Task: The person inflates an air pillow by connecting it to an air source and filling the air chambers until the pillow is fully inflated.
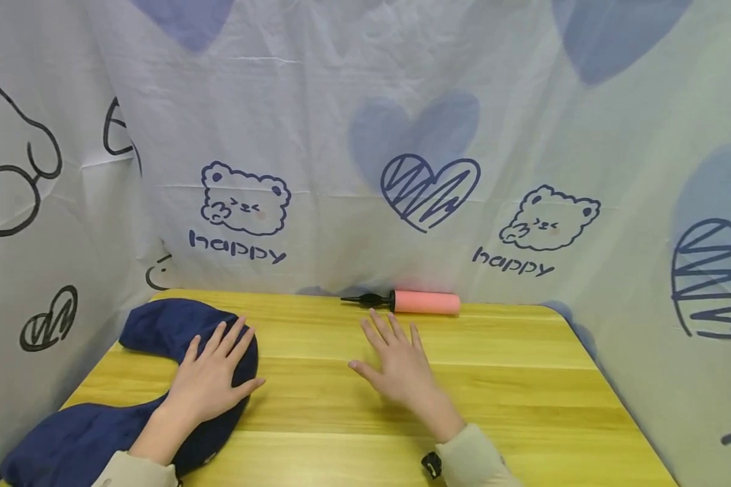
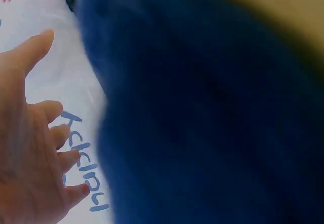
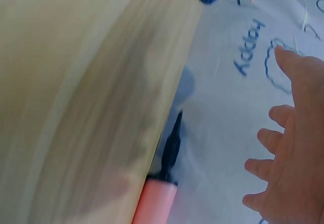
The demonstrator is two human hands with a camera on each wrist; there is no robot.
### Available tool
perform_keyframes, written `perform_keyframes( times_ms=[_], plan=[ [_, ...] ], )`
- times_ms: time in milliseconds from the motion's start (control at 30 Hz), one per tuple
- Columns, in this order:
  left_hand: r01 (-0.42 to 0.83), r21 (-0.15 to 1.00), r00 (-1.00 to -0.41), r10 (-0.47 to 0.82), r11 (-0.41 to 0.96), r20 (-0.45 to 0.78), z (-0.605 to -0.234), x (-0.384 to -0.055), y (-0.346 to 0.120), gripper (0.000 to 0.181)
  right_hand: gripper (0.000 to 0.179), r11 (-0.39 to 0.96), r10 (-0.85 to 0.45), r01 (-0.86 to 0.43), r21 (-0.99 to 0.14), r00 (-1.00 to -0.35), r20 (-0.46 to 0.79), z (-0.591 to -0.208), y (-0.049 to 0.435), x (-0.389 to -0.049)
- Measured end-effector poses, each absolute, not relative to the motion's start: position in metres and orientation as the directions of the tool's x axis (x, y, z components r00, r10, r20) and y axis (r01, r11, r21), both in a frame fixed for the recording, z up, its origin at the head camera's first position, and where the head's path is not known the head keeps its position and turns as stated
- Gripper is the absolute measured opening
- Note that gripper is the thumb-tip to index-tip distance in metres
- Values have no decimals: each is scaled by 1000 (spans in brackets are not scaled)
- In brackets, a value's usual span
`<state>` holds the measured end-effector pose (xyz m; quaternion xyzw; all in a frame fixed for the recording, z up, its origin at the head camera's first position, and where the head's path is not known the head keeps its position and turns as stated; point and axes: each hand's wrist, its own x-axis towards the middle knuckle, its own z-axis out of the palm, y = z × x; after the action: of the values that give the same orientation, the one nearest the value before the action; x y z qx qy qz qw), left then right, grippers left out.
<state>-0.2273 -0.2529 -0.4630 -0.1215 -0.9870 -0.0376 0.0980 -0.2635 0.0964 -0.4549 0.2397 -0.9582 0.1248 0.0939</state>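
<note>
A dark blue U-shaped neck pillow (image 1: 158,325) lies on the left of the table, its opening facing left. My left hand (image 1: 210,379) is spread over the pillow's curved side, fingers pointing away from me; in the left wrist view a gap shows between the palm (image 2: 30,158) and the blue pillow (image 2: 202,112). My right hand (image 1: 402,365) hovers with fingers spread over the middle of the table, holding nothing. Beyond its fingertips, at the far table edge, lies a pink hand pump (image 1: 426,302) with a black nozzle pointing left. The right wrist view shows the pump (image 3: 157,198) too.
The yellow wood-grain table (image 1: 317,392) is bordered at the back and both sides by a white cloth (image 1: 335,223) printed with hearts, bears and "happy". A small black object (image 1: 431,465) sits at the right sleeve's cuff.
</note>
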Motion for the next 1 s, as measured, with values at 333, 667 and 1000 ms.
perform_keyframes(
  times_ms=[333,667,1000],
  plan=[
    [285,33,-947,277,958,162,-472,-212,-278,93,81,772,-608,-624,-117,-780,148,-465,51,-255],
    [293,96,-956,290,951,42,-477,-206,-298,95,80,637,-765,-765,-93,-642,46,-476,10,-246],
    [340,178,-937,348,923,-13,-480,-209,-317,94,79,511,-855,-858,-49,-502,-126,-480,-24,-237]
  ],
)
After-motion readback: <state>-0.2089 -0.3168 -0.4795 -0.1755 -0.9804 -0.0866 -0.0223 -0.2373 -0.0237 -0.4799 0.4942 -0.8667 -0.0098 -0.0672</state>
